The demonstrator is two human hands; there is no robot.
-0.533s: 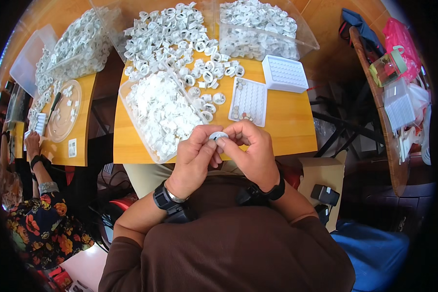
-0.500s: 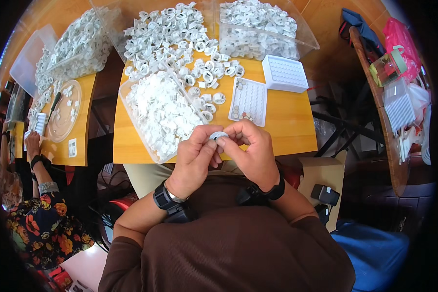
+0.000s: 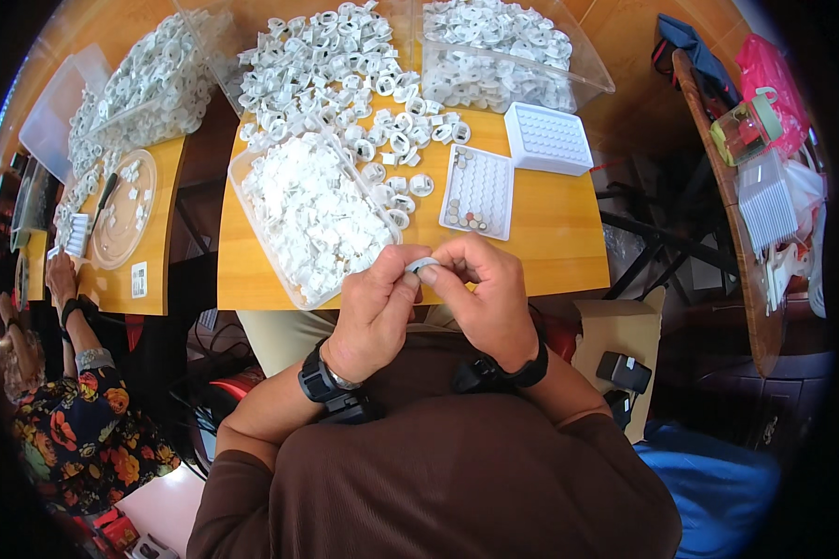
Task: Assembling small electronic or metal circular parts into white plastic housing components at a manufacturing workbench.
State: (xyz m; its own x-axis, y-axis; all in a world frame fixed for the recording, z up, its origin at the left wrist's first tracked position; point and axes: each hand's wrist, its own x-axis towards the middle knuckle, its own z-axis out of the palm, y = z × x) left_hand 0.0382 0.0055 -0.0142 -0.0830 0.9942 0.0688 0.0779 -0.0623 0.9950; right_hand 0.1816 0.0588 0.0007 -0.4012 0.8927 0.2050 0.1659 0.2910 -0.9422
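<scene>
Between my two hands, just past the table's near edge, is a small round white plastic part (image 3: 421, 265). My left hand (image 3: 376, 307) pinches its left side with thumb and fingers. The thumb and fingertips of my right hand (image 3: 488, 296) close on its right side. The part is tilted, and the fingers hide much of it. Beyond my hands lies a shallow white tray (image 3: 483, 177) with rows of pockets and several small round silvery pieces near its front. Left of it stands a clear tub (image 3: 252, 210) full of small white plastic pieces.
Loose white ring-shaped parts (image 3: 401, 140) spread across the table (image 3: 559, 224) toward a large heap. A clear bin (image 3: 587, 88) of similar parts stands behind a stack of white trays (image 3: 550, 140). At the left, a co-worker's hand (image 3: 62, 278) rests by another table.
The white part has tipped, now showing more of its edge than its face. My fingers have shifted slightly around it; both hands still grip it.
</scene>
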